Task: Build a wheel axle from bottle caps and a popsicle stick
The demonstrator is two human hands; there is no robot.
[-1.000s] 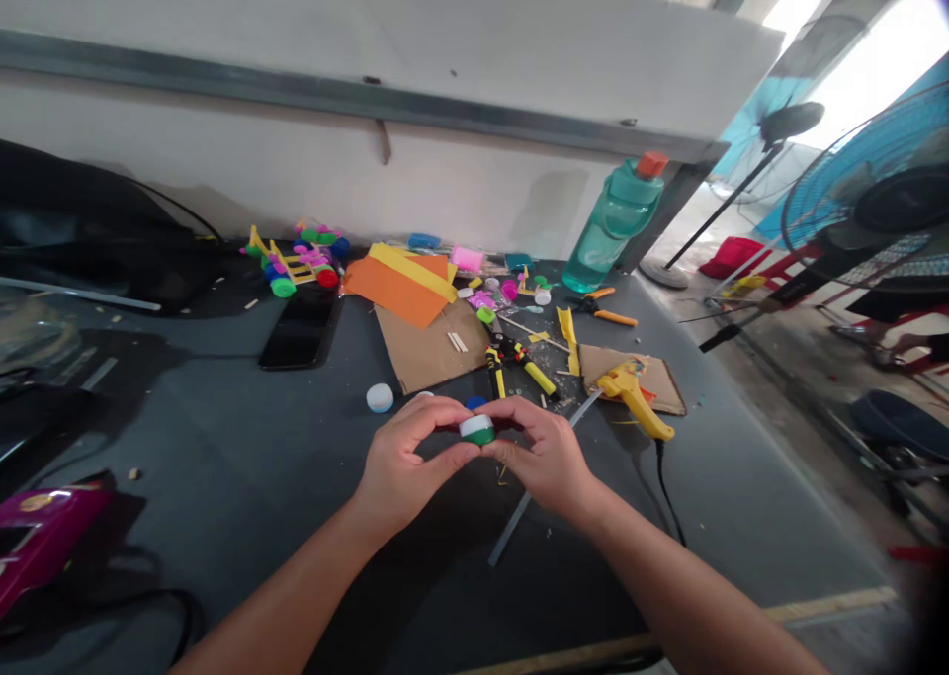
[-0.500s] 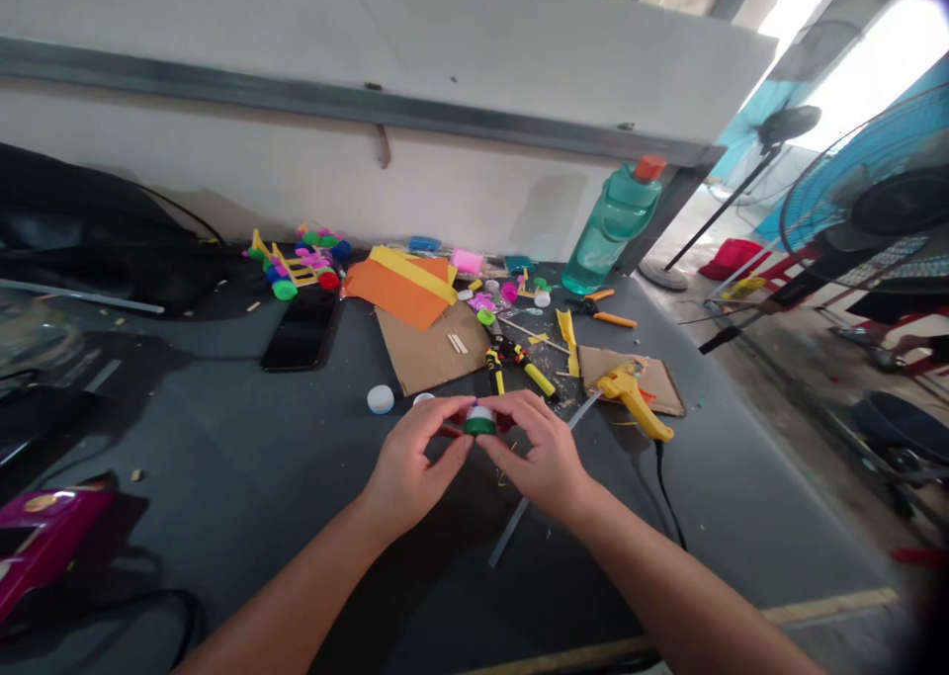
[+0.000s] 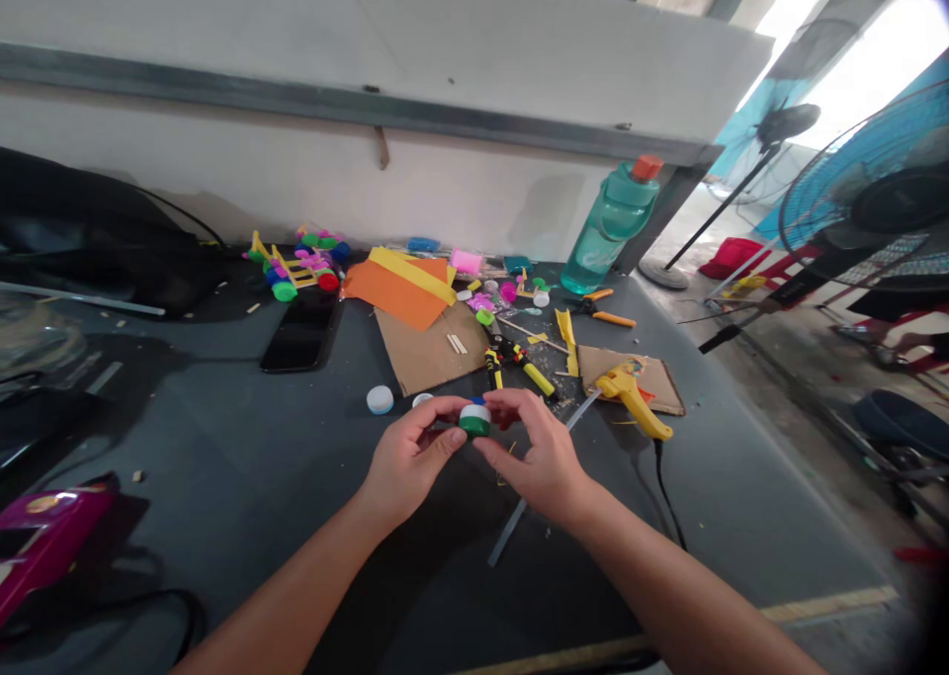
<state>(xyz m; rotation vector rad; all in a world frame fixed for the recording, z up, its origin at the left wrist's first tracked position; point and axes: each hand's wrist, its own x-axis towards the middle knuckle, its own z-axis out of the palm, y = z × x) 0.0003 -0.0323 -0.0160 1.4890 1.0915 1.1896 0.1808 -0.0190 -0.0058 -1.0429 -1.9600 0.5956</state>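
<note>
On the dark workbench [image 3: 185, 438], the person's left hand [image 3: 410, 463] and right hand [image 3: 530, 453] come together in front of their body, both closed around a short stack of bottle caps [image 3: 474, 419]. Fingers and thumbs pinch it from either side, holding it up between the hands. The stack shows a white cap over a green one, with a bit of blue just behind the top. A long glue stick [image 3: 511, 527] lies on the bench under the right hand, and a loose white cap [image 3: 380, 399] sits beyond the left hand. Farther back are a cardboard sheet [image 3: 426, 354], orange paper [image 3: 392, 290], a black phone [image 3: 301, 329] and a toy cart [image 3: 293, 270] built from sticks and colored caps. To the right, a yellow glue gun [image 3: 630, 398] rests on a second piece of cardboard [image 3: 619, 379], near yellow-and-black pliers [image 3: 519, 366] and a green water bottle [image 3: 612, 230]
</note>
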